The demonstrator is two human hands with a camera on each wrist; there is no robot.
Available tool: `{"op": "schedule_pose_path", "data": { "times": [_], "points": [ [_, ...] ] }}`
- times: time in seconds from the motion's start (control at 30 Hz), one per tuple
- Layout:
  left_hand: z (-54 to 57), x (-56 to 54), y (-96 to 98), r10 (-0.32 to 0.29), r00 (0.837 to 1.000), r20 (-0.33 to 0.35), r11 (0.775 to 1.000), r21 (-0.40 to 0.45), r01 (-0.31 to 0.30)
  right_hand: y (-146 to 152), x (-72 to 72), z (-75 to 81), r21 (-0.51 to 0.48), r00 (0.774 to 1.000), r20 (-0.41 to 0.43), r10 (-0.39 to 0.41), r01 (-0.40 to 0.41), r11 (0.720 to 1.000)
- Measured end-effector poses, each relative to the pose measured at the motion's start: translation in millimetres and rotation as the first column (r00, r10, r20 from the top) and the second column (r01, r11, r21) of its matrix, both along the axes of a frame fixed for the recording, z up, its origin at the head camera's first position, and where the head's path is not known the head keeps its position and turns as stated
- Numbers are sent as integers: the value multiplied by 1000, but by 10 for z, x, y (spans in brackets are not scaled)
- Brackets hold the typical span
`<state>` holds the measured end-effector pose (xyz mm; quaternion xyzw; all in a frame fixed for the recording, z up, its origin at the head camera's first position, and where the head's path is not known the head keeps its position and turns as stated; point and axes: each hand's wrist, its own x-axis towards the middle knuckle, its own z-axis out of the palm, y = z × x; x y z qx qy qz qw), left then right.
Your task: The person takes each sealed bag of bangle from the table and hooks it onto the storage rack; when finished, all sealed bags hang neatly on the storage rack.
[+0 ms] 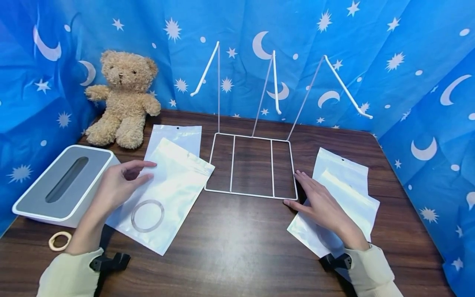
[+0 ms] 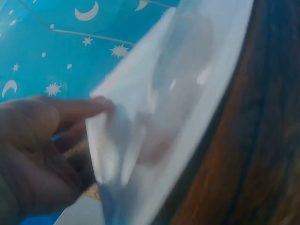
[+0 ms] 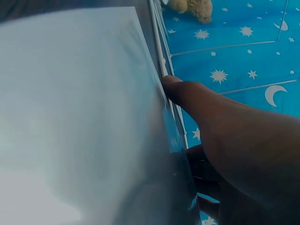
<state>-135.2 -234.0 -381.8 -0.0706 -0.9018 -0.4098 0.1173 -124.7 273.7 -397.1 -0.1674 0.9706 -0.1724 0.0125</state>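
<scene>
My left hand (image 1: pixel 118 187) is loosely curved over the upper left edge of a white plastic zip bag (image 1: pixel 174 206), fingertips at the bag's surface. A clear ring (image 1: pixel 162 214) shows at the lower part of this bag. Another zip bag (image 1: pixel 174 136) lies partly under it. My right hand (image 1: pixel 322 202) stretches over two more bags, an upper one (image 1: pixel 343 169) and a lower one (image 1: pixel 356 210). Its thumb and fingertips are right at the near right corner of a white wire rack (image 1: pixel 252 194), which has three upright prongs.
A tissue box (image 1: pixel 31 206) with a grey top stands at the left, beside my left forearm. The teddy bear (image 1: pixel 128 99) sits behind it. A cream-coloured ring (image 1: pixel 53 243) lies near my left sleeve. A blue star-and-moon curtain (image 1: pixel 237 24) borders the wooden table (image 1: pixel 237 247).
</scene>
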Motion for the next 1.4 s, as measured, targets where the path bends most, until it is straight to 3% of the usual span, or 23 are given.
{"op": "schedule_pose_path", "data": {
  "times": [0.1, 0.2, 0.27, 0.37, 0.53, 0.6, 0.73, 0.87, 1.07, 1.13, 1.23, 1.4],
  "points": [
    [30, 1, 15, -33, 996, -78, 999, 32, 36, 0, -9, -7, -8, 1000, -18, 4, -4, 1000],
    [105, 22, 58, -64, 985, -159, 989, 118, 83, 1, -13, -14, -15, 999, -38, 10, -11, 1000],
    [192, 58, 106, -75, 976, -205, 972, 203, 117, 3, -12, -16, -16, 999, -41, 8, -8, 1000],
    [365, 139, 196, -67, 962, -264, 927, 340, 158, 6, -11, -22, -12, 999, -39, 4, -4, 1000],
    [658, 250, 363, -48, 924, -379, 801, 538, 263, 20, -2, -39, -11, 999, -36, -3, 3, 1000],
    [742, 255, 413, -46, 902, -428, 736, 596, 321, 25, 1, -44, -12, 999, -40, -4, 4, 1000],
    [852, 226, 481, -22, 872, -489, 659, 649, 380, 28, 3, -49, -12, 999, -53, -2, 2, 1000],
    [909, 189, 524, -7, 860, -510, 621, 672, 403, 15, 3, -50, -13, 998, -67, 5, -6, 1000],
    [917, 119, 557, 2, 866, -500, 615, 683, 393, 4, 4, -48, -12, 997, -71, 1, -2, 1000],
    [911, 92, 563, 7, 866, -501, 604, 692, 395, 1, 3, -47, -9, 998, -62, -4, 4, 1000],
    [903, 56, 567, 12, 865, -501, 569, 715, 406, 5, -1, -50, -6, 999, -47, -9, 9, 1000],
    [901, 20, 555, -1, 867, -498, 559, 719, 413, 14, -4, -49, -6, 999, -42, -13, 12, 1000]
  ]
}}
